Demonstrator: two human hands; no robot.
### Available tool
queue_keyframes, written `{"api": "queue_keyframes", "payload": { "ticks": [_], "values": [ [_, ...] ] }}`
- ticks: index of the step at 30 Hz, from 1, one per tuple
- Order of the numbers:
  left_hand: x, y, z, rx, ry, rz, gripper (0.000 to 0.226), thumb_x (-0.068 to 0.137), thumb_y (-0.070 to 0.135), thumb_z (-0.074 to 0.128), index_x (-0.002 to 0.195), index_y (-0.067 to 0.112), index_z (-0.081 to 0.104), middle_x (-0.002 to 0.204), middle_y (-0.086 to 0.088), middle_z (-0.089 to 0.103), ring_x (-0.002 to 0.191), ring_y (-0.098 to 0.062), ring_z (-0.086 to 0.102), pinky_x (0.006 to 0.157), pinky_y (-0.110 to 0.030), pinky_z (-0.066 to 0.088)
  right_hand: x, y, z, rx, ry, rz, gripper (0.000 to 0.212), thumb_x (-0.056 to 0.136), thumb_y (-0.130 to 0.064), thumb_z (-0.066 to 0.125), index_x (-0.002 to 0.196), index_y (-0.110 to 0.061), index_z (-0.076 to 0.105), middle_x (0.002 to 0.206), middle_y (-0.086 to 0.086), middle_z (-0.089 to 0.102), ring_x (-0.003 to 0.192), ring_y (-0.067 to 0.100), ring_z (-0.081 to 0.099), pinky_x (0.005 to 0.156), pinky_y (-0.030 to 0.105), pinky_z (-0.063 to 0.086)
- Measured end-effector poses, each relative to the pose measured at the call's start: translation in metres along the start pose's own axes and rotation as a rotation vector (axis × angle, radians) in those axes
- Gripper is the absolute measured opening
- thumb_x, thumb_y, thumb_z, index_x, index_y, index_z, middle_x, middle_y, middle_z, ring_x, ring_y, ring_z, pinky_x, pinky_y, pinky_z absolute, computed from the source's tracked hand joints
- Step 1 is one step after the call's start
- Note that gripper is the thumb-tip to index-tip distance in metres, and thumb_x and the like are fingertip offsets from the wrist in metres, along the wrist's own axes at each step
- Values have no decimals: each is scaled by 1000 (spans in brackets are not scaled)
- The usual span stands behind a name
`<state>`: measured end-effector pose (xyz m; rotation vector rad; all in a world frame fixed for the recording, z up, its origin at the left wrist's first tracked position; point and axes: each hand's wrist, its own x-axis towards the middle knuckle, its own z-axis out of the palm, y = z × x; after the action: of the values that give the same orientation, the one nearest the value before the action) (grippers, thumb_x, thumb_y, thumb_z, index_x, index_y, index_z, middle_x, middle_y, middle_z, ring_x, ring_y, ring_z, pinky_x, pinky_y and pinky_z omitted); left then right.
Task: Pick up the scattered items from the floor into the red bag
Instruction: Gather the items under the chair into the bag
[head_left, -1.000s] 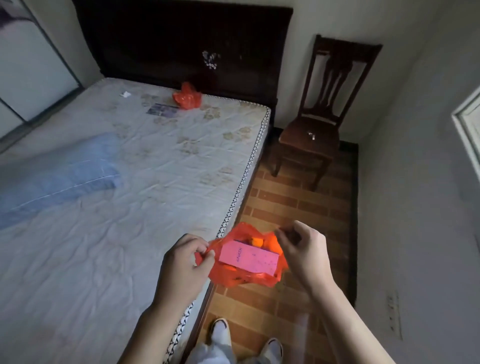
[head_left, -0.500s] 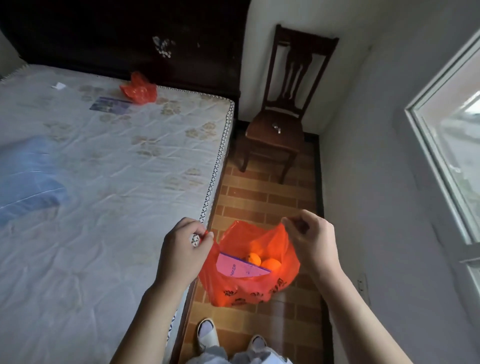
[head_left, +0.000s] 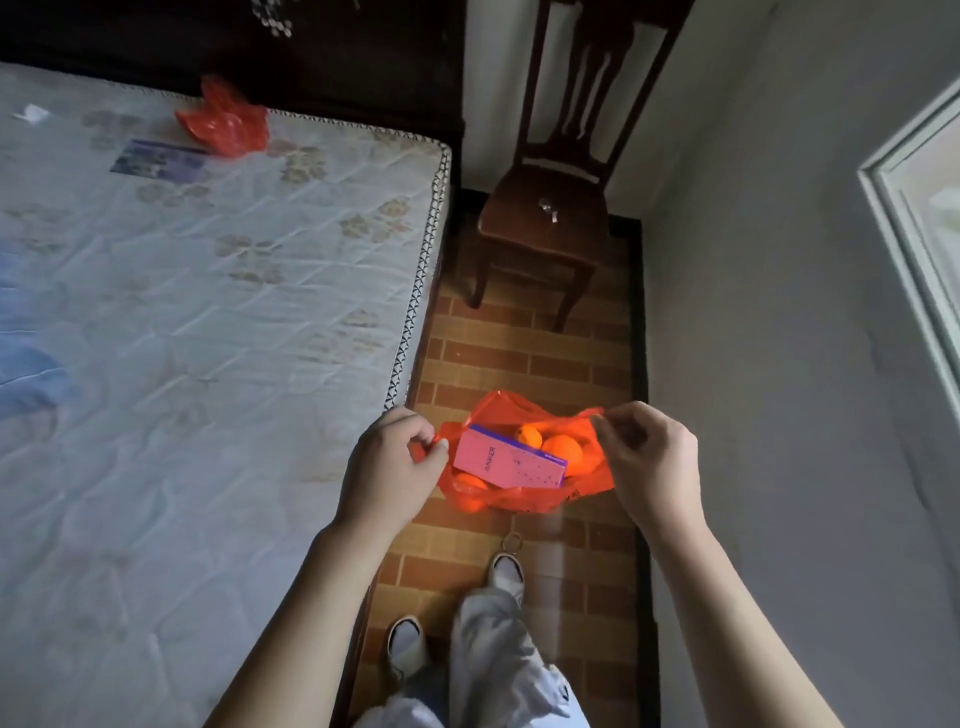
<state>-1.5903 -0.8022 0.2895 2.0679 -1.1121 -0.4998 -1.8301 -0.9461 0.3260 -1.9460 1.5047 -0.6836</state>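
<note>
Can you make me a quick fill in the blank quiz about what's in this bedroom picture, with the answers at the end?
1. Both hands hold open a red bag over the ____ floor.
2. Inside the bag, a pink box lies beside several ____ fruits.
3. A second red bag lies on the ____.
4. A dark wooden ____ stands against the far wall.

Answers: brick-patterned; orange; mattress; chair

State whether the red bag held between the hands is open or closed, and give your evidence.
Open. The left hand and right hand pull the red bag apart, exposing a pink box and oranges inside.
</note>
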Motion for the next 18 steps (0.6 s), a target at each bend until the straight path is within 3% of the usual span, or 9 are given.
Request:
{"api": "queue_keyframes", "payload": {
  "ticks": [7,13,18],
  "values": [
    [55,-24,70,61,-27,-42,26,85,17,76,70,21,55,87,9,60,79,-14,61,70,-36,53,69,65,62,36,-128,-2,11,89,-23,79,82,-17,75,69,-11,69,71,6,65,56,18,44],
    [89,-85,149,81,-69,-81,26,85,17,74,69,18,55,85,9,59,76,-14,59,69,-36,53,98,143,145,-8,-220,-2,4,88,-19,79,85,-18,76,70,-19,63,64,-4,59,62,7,38],
    [94,-157,222,113,-104,-108,25,85,21,74,69,19,56,87,10,61,80,-17,62,72,-39,54,94,219,223,-42,-273,26,6,88,-20,77,85,-17,74,74,-10,69,68,12,62,64,27,46]
  ]
}}
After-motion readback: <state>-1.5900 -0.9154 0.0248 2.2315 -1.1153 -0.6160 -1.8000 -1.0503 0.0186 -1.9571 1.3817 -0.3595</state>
